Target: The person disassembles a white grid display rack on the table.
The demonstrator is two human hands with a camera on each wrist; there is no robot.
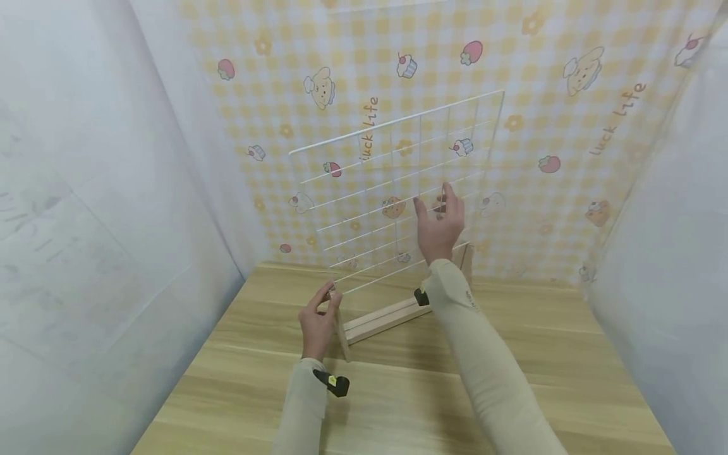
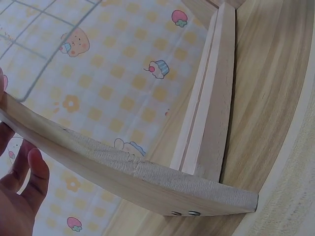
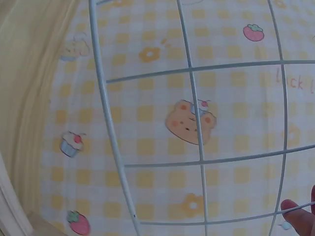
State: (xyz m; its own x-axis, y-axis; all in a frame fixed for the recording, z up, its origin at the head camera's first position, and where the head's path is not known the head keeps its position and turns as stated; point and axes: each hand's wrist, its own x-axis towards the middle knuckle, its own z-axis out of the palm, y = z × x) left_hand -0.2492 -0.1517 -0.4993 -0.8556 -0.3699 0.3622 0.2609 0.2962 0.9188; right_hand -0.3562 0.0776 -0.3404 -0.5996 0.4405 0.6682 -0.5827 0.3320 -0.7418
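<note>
A white wire grid panel (image 1: 398, 122) stands tilted above a low wooden stand (image 1: 387, 320), its lower edge close to the stand's two uprights. My right hand (image 1: 442, 230) holds the panel right of its middle; in the right wrist view the thumb (image 3: 297, 215) lies at a wire near the lower right corner. With thumb and fingers my left hand (image 1: 318, 322) grips the top of the stand's left upright (image 2: 133, 164), beside the panel's lower left corner. Two metal screw heads (image 2: 186, 213) show low on that upright. The far right upright is partly hidden behind my right forearm.
The stand rests on a wood-grain table (image 1: 398, 404). Behind it hangs a yellow-checked cloth (image 1: 529, 221) printed with cupcakes and strawberries. Pale white walls (image 1: 85, 221) close in both sides. Dark wrist cameras (image 1: 335, 382) are strapped at both sleeves.
</note>
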